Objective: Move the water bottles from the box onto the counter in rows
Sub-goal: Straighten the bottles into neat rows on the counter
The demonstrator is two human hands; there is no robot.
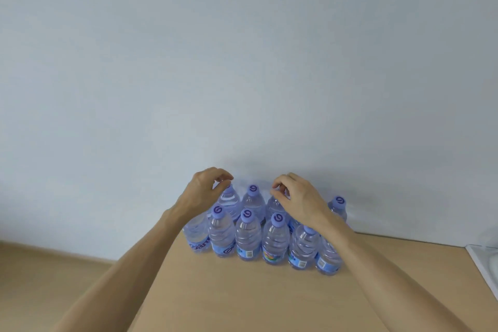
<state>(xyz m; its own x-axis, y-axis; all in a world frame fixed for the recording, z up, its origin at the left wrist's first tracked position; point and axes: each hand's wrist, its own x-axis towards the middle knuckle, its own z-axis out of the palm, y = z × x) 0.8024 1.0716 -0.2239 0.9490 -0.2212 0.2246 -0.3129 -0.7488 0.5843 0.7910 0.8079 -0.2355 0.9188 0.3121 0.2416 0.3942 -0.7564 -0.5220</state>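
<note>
Head view: clear plastic water bottles with pale purple caps and blue labels point(275, 242) stand upright on a light tan wooden desk point(242, 299), pushed up close to a plain pale blue-grey wall point(242, 62). Two rows, bottles touching or just beside one another. Front row: six bottles. Back row: about five, partly hidden by the front row and the hands.

Left hand point(206, 188) reaches over the left end of the back row. Fingers point(223, 174) curled down over the cap of the back-row bottle at left point(229, 199), thumb and fingertips closed at the cap; cap itself mostly hidden, so cannot tell if it is truly pinched.

Right hand point(299, 197) reaches over the back row right of centre. Fingers curled, thumb and forefinger meeting at the top of the back-row bottle beneath it point(273, 206); its cap is hidden by the hand. Grip looks like a pinch.

Both forearms bare, coming in from the lower corners. White edge of some object point(482, 264) at far right of the desk, blurred.
</note>
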